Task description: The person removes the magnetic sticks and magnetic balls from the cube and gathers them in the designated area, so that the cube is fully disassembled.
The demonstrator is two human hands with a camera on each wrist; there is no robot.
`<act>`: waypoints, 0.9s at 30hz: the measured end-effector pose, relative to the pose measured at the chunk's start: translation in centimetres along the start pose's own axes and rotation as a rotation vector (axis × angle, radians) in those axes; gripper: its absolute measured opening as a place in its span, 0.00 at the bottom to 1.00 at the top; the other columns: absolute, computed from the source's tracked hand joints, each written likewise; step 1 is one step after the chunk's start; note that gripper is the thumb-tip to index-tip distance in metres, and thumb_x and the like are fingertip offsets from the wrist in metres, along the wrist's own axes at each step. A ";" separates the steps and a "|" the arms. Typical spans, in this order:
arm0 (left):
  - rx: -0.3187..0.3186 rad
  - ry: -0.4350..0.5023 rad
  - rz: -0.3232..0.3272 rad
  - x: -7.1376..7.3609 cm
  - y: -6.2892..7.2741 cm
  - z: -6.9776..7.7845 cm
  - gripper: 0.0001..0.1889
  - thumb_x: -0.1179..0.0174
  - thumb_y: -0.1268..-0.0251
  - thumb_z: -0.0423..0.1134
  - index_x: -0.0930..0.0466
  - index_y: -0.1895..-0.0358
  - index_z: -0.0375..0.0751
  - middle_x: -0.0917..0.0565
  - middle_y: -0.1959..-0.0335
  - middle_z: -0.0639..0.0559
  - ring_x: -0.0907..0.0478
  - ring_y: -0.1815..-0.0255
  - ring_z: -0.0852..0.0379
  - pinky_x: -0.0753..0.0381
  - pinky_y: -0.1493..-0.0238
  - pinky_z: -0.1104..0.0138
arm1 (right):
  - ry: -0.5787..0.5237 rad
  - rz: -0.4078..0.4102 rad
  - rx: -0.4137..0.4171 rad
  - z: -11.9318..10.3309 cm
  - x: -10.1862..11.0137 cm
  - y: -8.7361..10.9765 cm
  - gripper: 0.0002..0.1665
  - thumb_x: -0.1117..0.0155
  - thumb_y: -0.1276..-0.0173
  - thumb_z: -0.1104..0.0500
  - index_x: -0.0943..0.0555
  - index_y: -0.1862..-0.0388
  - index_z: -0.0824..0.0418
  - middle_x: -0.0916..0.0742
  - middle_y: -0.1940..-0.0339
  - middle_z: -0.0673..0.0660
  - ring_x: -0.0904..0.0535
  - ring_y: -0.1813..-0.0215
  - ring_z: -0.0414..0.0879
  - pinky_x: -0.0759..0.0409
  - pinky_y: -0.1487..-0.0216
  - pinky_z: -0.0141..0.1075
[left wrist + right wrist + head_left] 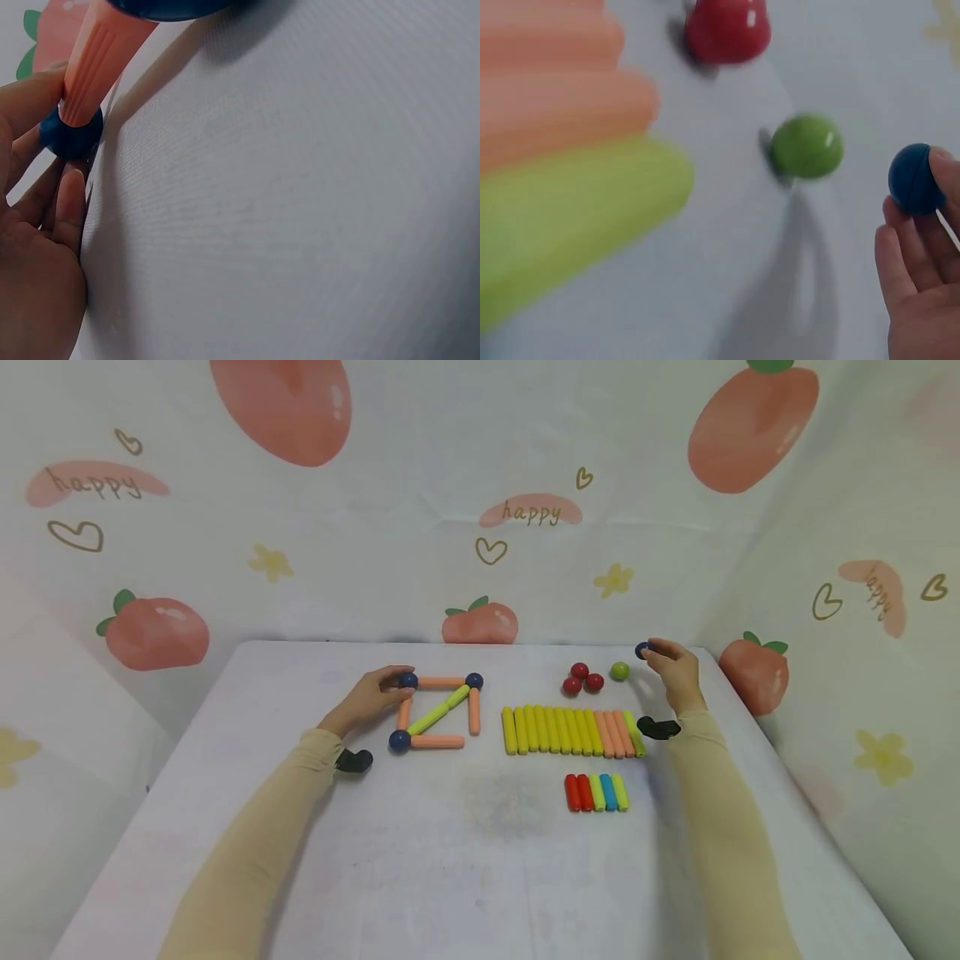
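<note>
My right hand (675, 675) pinches a dark blue ball (915, 178) above the back right of the table. Far to the left, my left hand (372, 697) holds the blue ball (72, 135) at the back left corner of a frame, fingers and thumb about it. Orange rods (440, 682) and blue balls form this square frame, and a yellow-green diagonal (439, 710) runs across it. A blue ball (474, 681) sits at the back right corner and another blue ball (400, 741) at the front left. At the front right corner the rods end without a ball.
Beside the frame lies a row of yellow rods (555, 729), with orange rods (615, 732) and a green one at its right end. Short red, green and blue rods (596, 792) lie in front. Red balls (580, 671) and a green ball (620, 671) sit behind the row.
</note>
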State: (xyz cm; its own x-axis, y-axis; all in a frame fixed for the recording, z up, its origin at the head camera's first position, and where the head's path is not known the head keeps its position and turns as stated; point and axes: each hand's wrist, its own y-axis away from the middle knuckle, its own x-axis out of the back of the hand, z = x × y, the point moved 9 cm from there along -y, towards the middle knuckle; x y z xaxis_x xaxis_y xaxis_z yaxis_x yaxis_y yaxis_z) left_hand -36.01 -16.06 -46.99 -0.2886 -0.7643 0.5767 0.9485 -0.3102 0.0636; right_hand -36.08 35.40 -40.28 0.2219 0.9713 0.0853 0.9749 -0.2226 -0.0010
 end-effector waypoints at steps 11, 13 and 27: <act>-0.001 0.004 0.000 -0.1 -0.1 -0.1 0.29 0.39 0.30 0.48 0.33 0.28 0.47 0.24 0.35 0.40 0.28 0.33 0.42 0.30 0.29 0.48 | 0.267 0.016 -0.182 6.3 2.3 -1.0 0.35 0.39 0.27 0.49 0.33 0.26 0.59 0.30 0.24 0.60 0.35 0.25 0.50 0.40 0.21 0.44; 0.001 0.004 0.001 0.0 -0.1 0.0 0.29 0.40 0.29 0.47 0.33 0.28 0.47 0.26 0.32 0.41 0.29 0.31 0.42 0.32 0.28 0.48 | 0.299 -0.005 -0.165 6.4 2.1 -1.2 0.35 0.39 0.27 0.48 0.33 0.26 0.59 0.31 0.23 0.62 0.38 0.23 0.53 0.42 0.20 0.46; -0.006 -0.056 0.033 0.1 -0.4 -0.4 0.22 0.51 0.21 0.43 0.33 0.29 0.45 0.30 0.28 0.40 0.33 0.27 0.41 0.36 0.25 0.49 | 0.349 -0.107 -0.130 6.1 1.6 -1.4 0.37 0.41 0.26 0.45 0.36 0.25 0.60 0.31 0.24 0.63 0.37 0.25 0.53 0.42 0.21 0.49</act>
State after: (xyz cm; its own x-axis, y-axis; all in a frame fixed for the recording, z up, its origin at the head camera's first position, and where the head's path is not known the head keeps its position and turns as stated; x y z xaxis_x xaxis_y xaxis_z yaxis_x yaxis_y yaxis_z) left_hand -36.43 -16.24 -47.33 -0.2492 -0.7413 0.6232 0.9566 -0.2888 0.0389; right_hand -36.96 37.80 -46.18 0.0774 0.9077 0.4125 0.9769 -0.1516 0.1504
